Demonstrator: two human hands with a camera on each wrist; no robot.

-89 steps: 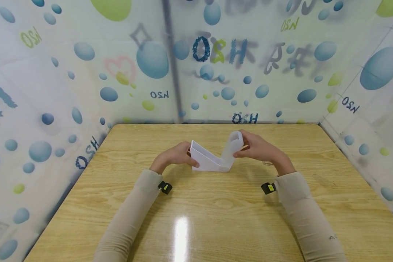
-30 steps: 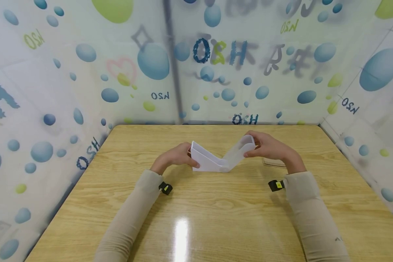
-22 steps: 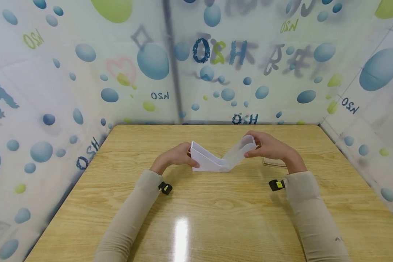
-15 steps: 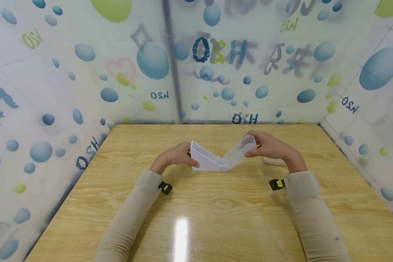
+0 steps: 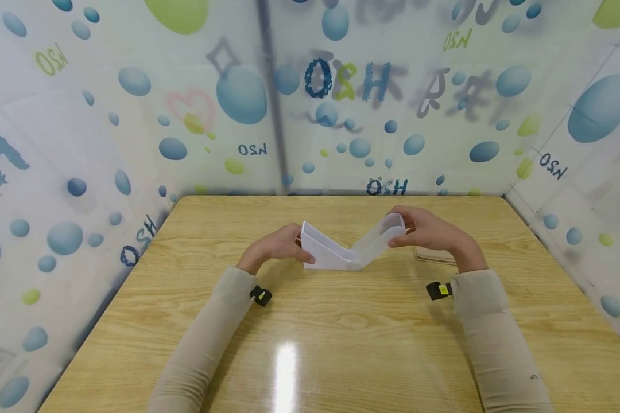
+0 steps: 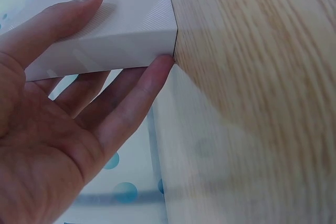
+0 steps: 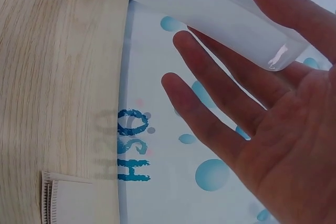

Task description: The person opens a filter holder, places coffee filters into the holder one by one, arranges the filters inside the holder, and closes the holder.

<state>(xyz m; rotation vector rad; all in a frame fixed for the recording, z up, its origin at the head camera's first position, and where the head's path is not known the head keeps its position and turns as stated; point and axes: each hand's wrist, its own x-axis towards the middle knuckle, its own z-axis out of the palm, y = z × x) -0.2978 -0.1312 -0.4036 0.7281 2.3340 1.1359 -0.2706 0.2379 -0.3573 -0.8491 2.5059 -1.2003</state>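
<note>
A white plastic box (image 5: pixel 322 252) with a slanted open top stands on the wooden table. Its frosted see-through flip lid (image 5: pixel 374 242) is swung out to the right, joined to the box at the lower right. My left hand (image 5: pixel 277 242) grips the box's left end; in the left wrist view, the thumb lies on one ridged side of the white box (image 6: pixel 126 17), with fingers beneath its edge. My right hand (image 5: pixel 427 232) holds the lid's free end between thumb and fingers. Two fingers stand apart from the frosted lid (image 7: pixel 210 19) in the right wrist view. The box's inside is mostly hidden.
A thin stack of off-white flat pieces with ridged edges (image 7: pixel 71 200) lies on the table, partly behind the right wrist in the head view. The wooden table (image 5: pixel 310 332) ends at a patterned curtain (image 5: pixel 418 115) behind, with patterned sides left and right.
Since three seconds ago, my right hand has moved right and swung the lid from nearly upright to a wider slant. It barely shifts over the last second. My left hand and the box stay put.
</note>
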